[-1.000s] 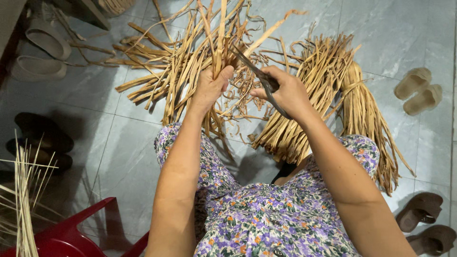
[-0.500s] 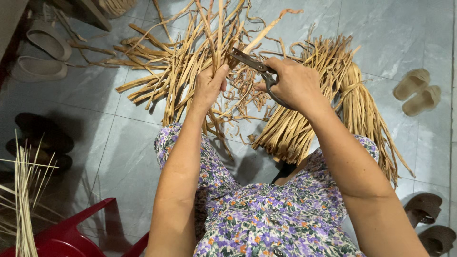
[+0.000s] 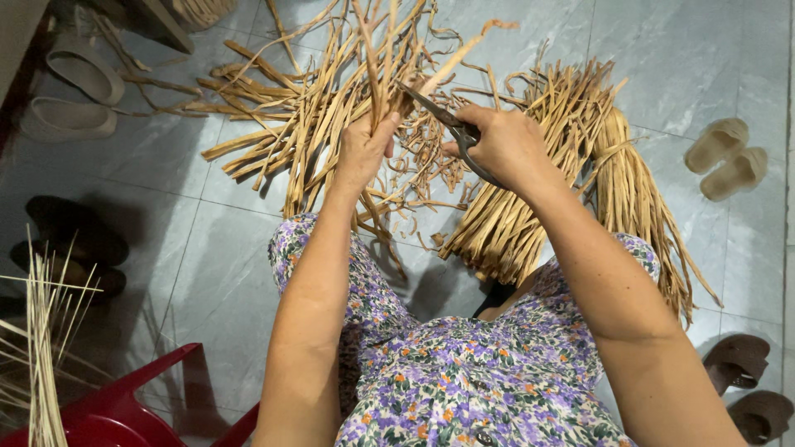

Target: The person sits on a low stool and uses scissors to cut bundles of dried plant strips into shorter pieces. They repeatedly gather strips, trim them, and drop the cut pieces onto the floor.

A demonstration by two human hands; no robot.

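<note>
My left hand [image 3: 364,149] grips a few dried tan fibre strips [image 3: 383,58] that stand up from its fist. My right hand [image 3: 501,145] holds dark metal scissors [image 3: 439,112], the blades pointing up and left toward the held strips just above my left hand. Below both hands lies a loose heap of the same dried strips [image 3: 306,116] on the grey tiled floor. A neater bundle of strips [image 3: 571,190] lies under my right forearm. My lap in a floral dress [image 3: 464,372] fills the lower middle.
Pale sandals [image 3: 725,157] lie at the right, brown sandals [image 3: 745,381] at the lower right. Light slippers [image 3: 70,95] and dark shoes [image 3: 70,240] sit at the left. A red plastic stool [image 3: 124,406] and thin pale sticks [image 3: 41,348] are at the lower left.
My right hand has risen and moved the scissors up and left to the strips held in my left hand. My left hand has shifted slightly upward.
</note>
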